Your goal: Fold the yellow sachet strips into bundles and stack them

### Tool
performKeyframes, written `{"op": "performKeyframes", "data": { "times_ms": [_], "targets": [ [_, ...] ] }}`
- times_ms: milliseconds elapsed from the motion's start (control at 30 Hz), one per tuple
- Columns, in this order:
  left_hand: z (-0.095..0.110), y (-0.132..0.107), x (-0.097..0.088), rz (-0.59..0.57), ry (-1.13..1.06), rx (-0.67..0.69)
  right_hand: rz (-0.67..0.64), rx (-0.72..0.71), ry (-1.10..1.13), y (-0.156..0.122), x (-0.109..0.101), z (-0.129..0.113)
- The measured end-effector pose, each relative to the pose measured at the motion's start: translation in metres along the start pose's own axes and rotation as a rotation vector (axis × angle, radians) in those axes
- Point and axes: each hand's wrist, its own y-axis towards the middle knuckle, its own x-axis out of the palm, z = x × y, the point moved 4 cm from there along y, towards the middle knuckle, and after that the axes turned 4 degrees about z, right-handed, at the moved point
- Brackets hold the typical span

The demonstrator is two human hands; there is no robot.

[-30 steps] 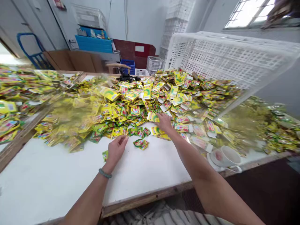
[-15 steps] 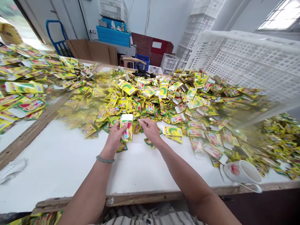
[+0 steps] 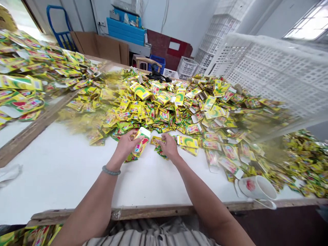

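Note:
A small yellow-and-green carton (image 3: 141, 142), its white end flap at the top, is in my left hand (image 3: 127, 144). It tilts to the right, with the thumb across its front. Just right of it, my right hand (image 3: 167, 146) has its fingers curled together at a small yellow packet (image 3: 154, 140), which it seems to pinch by the edge. Under that hand lies a green-and-yellow packet (image 3: 161, 152) on the white tabletop (image 3: 143, 184). Another packet (image 3: 131, 158) shows partly below the carton.
A heap of cartons and packets (image 3: 153, 106) spreads beyond my hands. More cartons (image 3: 23, 82) lie left of a wooden strip (image 3: 38, 123). At right are a white perforated crate (image 3: 269, 75) and a flowered mug (image 3: 256, 187) close to the table's front edge.
The carton has tipped from upright to leaning right. My right hand has lowered slightly, and a yellow packet now shows at its fingertips. The whole view has shifted a little.

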Motion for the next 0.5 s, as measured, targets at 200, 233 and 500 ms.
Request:
{"op": "performKeyframes", "data": {
  "times_ms": [200, 233, 500],
  "targets": [
    [-0.005, 0.001, 0.000, -0.030, 0.050, -0.053, -0.137, -0.004, -0.193, 0.004, 0.012, -0.012],
    [-0.006, 0.001, 0.000, -0.028, 0.063, -0.060, -0.152, -0.049, -0.195, 0.002, 0.011, -0.012],
    [0.000, -0.003, 0.004, -0.089, 0.138, -0.068, -0.208, -0.337, -0.247, -0.017, 0.001, -0.003]
  ]
}}
